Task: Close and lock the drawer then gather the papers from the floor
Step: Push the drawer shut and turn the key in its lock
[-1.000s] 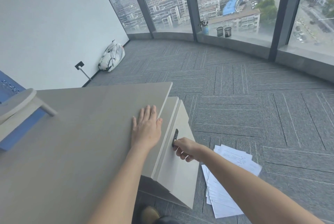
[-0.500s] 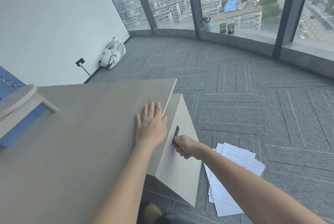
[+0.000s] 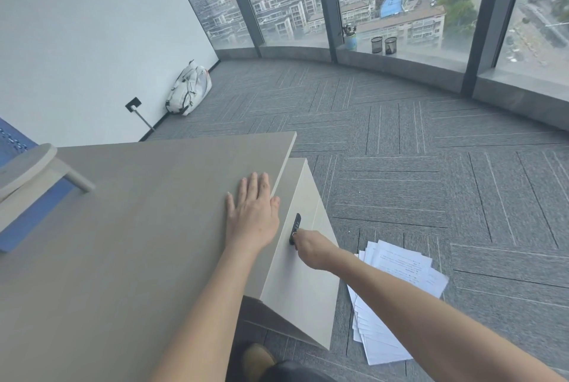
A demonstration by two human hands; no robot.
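On top of the desk (image 3: pixel 123 243), close to its right edge, the left hand (image 3: pixel 252 215) lies flat, palm down, fingers spread and open, holding nothing. Under that edge the drawer (image 3: pixel 304 286) shows its pale front, which looks pushed in flush with the cabinet. A small black lock (image 3: pixel 295 226) sits on the drawer front just below the desk edge, right of the left hand. The right hand (image 3: pixel 311 247) is curled closed at the lower end of the lock, its fingertips pinched against it; whether they hold a key cannot be told, since the hand hides that part.

Right of the drawer, on the grey carpet (image 3: pixel 431 181), the papers (image 3: pixel 391 298) lie in a loose fanned pile, white sheets with printed text on the top one, partly crossed by the right forearm. The pile sits near the drawer's foot but apart from it.

Left of the desk top a pale round stand (image 3: pixel 27 166) rises over a blue panel (image 3: pixel 30 218). Far beyond the desk a white bag (image 3: pixel 189 90) leans on the wall. On the window sill, well away from the desk, stand a blue bottle (image 3: pixel 351 39) and two black mesh cups (image 3: pixel 383 45).
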